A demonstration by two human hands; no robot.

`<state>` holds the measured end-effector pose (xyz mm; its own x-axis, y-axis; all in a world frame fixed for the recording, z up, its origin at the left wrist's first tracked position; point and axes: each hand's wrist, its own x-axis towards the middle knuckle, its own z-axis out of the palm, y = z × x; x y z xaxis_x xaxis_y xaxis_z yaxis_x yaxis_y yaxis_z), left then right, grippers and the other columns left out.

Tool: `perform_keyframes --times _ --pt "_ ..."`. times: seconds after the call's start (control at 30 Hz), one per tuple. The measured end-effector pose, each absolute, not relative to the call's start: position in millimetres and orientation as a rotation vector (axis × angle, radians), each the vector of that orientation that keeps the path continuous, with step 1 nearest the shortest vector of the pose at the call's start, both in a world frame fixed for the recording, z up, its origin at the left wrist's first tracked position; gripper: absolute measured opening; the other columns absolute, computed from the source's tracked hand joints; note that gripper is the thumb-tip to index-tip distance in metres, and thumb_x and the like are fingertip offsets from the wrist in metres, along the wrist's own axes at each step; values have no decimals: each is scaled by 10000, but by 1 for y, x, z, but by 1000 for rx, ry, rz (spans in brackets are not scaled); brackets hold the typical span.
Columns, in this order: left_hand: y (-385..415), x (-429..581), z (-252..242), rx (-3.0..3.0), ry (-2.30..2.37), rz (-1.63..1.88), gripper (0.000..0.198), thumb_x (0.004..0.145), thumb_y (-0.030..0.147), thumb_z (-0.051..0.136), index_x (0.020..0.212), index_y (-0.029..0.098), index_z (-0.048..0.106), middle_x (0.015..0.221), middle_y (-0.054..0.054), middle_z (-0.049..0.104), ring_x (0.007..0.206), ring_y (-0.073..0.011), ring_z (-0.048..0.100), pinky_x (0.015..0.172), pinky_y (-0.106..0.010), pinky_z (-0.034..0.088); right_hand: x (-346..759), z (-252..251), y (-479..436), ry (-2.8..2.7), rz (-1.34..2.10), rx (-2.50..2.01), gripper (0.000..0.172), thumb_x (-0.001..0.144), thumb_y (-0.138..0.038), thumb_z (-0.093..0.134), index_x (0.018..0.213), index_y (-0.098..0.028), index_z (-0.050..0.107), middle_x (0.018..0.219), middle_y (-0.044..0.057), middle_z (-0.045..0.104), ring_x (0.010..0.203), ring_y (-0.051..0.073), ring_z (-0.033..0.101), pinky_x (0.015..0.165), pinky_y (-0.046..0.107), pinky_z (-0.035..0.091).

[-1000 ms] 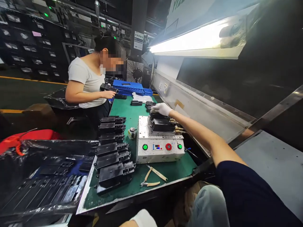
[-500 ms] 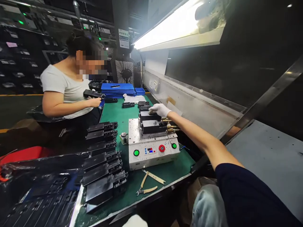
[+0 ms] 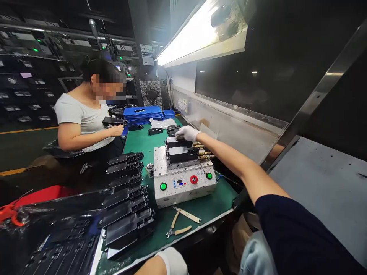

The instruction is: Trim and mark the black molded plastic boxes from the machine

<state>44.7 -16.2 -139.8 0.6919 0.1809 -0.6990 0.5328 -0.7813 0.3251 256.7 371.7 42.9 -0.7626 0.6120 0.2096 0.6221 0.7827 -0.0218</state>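
My right hand (image 3: pixel 185 133), in a white glove, reaches across a green-topped workbench (image 3: pixel 137 147). It rests just behind a white metal press machine (image 3: pixel 183 187), touching or nearly touching small black parts (image 3: pixel 172 131) and holding nothing I can see. Two black rectangular units (image 3: pixel 182 154) sit clamped on the machine, with brass fittings (image 3: pixel 203 152) at their side. My left hand (image 3: pixel 172 261), also gloved, shows only partly at the bottom edge, next to the bench's front edge. Its fingers are hidden.
A co-worker (image 3: pixel 83 114) across the bench holds a black unit (image 3: pixel 113 121). Several black units (image 3: pixel 126 229) lie in rows on the bench, beside tan-handled pliers (image 3: pixel 175 227). A plastic-wrapped pile of black parts (image 3: pixel 60 244) sits at the left. Blue trays (image 3: pixel 142 114) stand beyond.
The whole view has swung, so the bench and machine sit further left and lower. My left hand has risen slightly into view. My right hand stays at the same spot by the machine.
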Motion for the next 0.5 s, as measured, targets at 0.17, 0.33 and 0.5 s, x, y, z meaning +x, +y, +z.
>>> perform_keyframes --times 0.17,0.33,0.5 --pt "-26 31 -135 2362 582 -942 346 942 487 609 1127 227 742 912 -75 767 839 -248 731 797 -432 574 346 80 354 -2821 -165 -1305 129 782 -213 724 855 -213 830 733 18 738 722 174 637 718 273 416" --pt "-21 35 -130 2393 626 -928 423 913 516 580 1203 247 729 1018 -105 768 894 -291 733 789 -445 562 312 64 355 -2786 -244 -1361 240 920 -248 632 1102 -203 782 1027 46 762 916 182 676 801 268 455" --pt "-22 30 -130 2402 650 -914 376 880 415 566 1214 369 733 966 -78 785 831 -315 745 683 -408 551 297 53 363 -2837 -237 -1399 285 983 -361 626 1171 -151 667 1160 75 685 1015 201 665 904 397 554"
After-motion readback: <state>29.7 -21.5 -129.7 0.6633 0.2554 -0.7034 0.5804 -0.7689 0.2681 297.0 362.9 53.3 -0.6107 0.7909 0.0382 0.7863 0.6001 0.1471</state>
